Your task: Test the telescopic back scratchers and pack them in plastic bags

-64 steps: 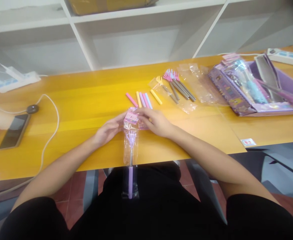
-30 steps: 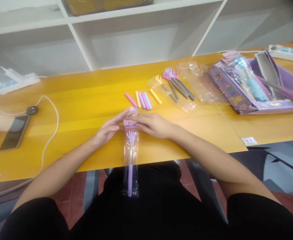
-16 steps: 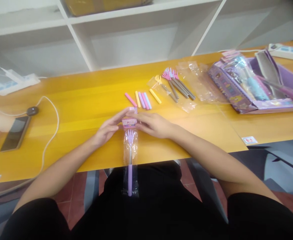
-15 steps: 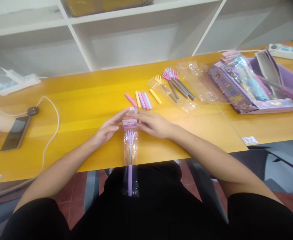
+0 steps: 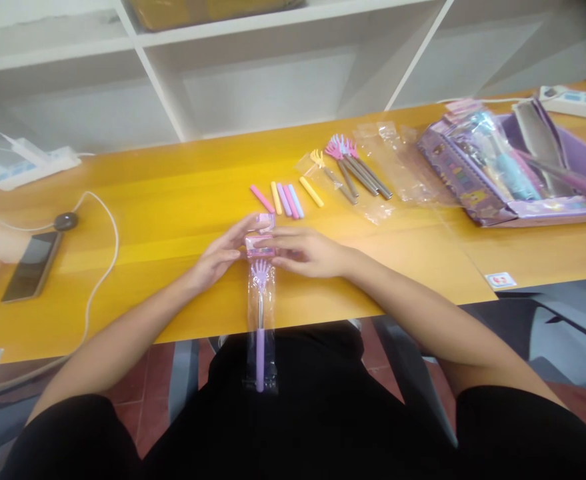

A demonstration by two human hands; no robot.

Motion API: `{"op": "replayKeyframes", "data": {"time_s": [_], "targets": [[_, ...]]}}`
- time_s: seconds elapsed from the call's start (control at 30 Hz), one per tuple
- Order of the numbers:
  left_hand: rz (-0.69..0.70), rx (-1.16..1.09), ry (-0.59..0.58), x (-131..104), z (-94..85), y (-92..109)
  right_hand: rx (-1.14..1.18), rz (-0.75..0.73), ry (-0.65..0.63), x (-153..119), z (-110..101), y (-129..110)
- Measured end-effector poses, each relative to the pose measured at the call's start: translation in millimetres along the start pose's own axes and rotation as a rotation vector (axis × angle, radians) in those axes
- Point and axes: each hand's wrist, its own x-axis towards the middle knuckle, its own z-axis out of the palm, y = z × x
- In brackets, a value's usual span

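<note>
A purple back scratcher [image 5: 260, 357] with a hand-shaped head lies in a clear plastic bag [image 5: 271, 300], its handle end reaching past the table's front edge. At the bag's top is a pink and purple header card [image 5: 259, 247]. My left hand [image 5: 220, 257] grips the card's left side, fingers at its upper part and thumb lower down. From the right, my right hand [image 5: 315, 252] has its fingers across the card's middle, its thumb just below. Beyond the hands lie several coloured handle tubes [image 5: 287, 200] in pink, yellow, purple and blue.
Several back scratcher heads on metal rods [image 5: 357, 167] lie behind to the right, near empty plastic bags [image 5: 397, 167]. A purple display box [image 5: 487, 213] holds packaged items. At left are a phone [image 5: 31, 267], a cable [image 5: 115, 233] and a power strip [image 5: 35, 167]. White shelving [image 5: 273, 30] stands behind.
The fingers of my right hand have shifted slightly over the header card, and its top flap shows more. The bagged back scratcher stays in place.
</note>
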Motion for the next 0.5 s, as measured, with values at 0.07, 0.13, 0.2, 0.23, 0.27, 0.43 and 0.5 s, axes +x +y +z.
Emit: {"op": "replayKeyframes", "data": {"time_s": [0.07, 0.13, 0.2, 0.23, 0.27, 0.43, 0.5], "targets": [[0.0, -0.013, 0.007, 0.3, -0.8, 0.2, 0.006, -0.053, 0.015, -0.3, 0.4, 0.4], [-0.015, -0.033, 0.02, 1.0, -1.9, 0.1, 0.007, -0.086, 0.019, -0.5, 0.0, 0.7], [-0.041, -0.041, 0.046, 2.1, -3.1, -0.5, -0.003, -0.094, 0.01, -1.0, -1.4, 1.4], [-0.054, -0.04, 0.06, 2.8, -3.5, -0.9, -0.008, -0.099, 0.003, -1.3, -2.4, 2.0], [-0.065, -0.034, 0.074, 3.3, -3.8, -1.3, -0.008, -0.11, -0.006, -1.6, -3.3, 2.6], [-0.106, 0.001, 0.126, 4.6, -1.7, -1.8, 0.023, -0.152, -0.025, -2.8, -7.0, 4.3], [-0.119, 0.024, 0.152, 4.1, -0.4, -2.0, 0.023, -0.155, -0.024, -2.8, -7.2, 3.6]]}}
